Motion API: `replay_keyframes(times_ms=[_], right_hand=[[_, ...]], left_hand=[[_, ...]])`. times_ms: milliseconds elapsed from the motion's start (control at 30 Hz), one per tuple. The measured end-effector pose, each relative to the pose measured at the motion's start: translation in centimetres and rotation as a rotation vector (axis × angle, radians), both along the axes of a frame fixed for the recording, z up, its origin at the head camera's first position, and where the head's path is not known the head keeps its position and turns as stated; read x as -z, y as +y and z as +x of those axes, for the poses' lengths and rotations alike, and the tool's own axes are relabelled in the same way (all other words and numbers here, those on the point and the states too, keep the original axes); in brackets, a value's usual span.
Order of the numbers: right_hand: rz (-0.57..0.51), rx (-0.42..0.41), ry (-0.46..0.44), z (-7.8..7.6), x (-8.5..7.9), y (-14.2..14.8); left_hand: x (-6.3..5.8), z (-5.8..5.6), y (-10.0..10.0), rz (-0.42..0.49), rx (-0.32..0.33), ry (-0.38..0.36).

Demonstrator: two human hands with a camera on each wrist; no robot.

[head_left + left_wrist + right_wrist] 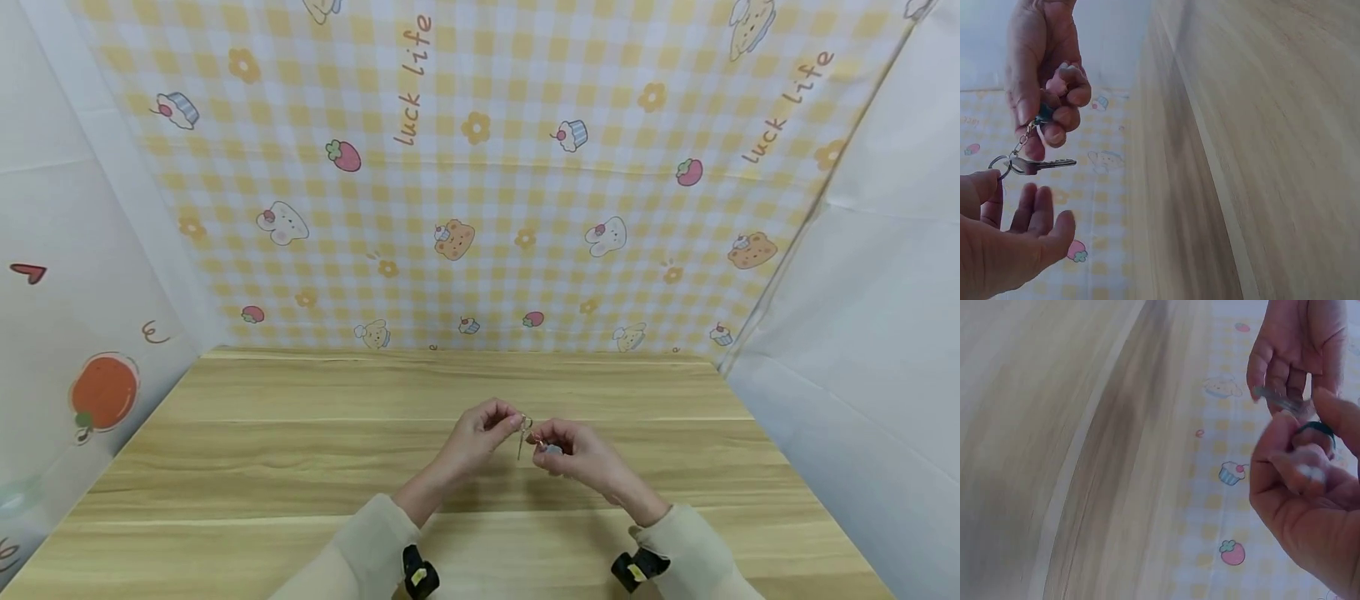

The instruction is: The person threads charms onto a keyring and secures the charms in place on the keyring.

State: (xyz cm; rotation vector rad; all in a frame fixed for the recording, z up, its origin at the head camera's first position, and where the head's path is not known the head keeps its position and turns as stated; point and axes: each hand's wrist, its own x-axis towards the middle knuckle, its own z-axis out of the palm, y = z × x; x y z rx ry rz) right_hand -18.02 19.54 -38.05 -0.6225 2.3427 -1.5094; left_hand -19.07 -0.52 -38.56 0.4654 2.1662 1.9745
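Note:
Between thumb and finger, my left hand (483,429) pinches a metal key ring (999,164); its other fingers are loosely spread. From that ring hangs a silver key (1044,165), and a short chain (1022,141) links it to a small charm figure (1059,84) with pink and dark green parts. My right hand (573,454) holds the charm in curled fingers, which cover much of it. In the right wrist view the charm (1310,462) shows blurred among the fingers. Both hands are close together above the wooden table (300,467).
A yellow checked cloth (480,183) with cartoon prints stands behind the table. White sheets hang at the left (67,200) and right (862,275). Each wrist wears a black strap with a camera, the left one (420,575) and the right one (637,569).

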Motion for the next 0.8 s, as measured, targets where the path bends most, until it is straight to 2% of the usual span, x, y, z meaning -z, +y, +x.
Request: replay_keyframes(times_ms=[167,333,400,500,800], right_hand=[[0.073,-0.059,0.124,-0.9,1.1,0.2],[0.118,-0.082,0.242,-1.6,2.1,0.4],[0.137,-0.084,0.258,-1.8,2.4,0.4],[0.187,-0.076,0.296,-2.1,2.7,0.3],[0.399,-0.009,0.408,-3.1,3.7,-0.5]], left_hand=[[0.7,-0.6,-0.8,-0.057,0.103,-0.018],[1.5,-1.3,-1.4,-0.060,0.157,-0.105],[1.7,-1.6,-1.5,-0.063,0.145,-0.142],[2.0,-1.9,-1.8,-0.097,0.114,-0.138],[3.2,-2.4,-2.8,-0.402,-0.013,-0.009]])
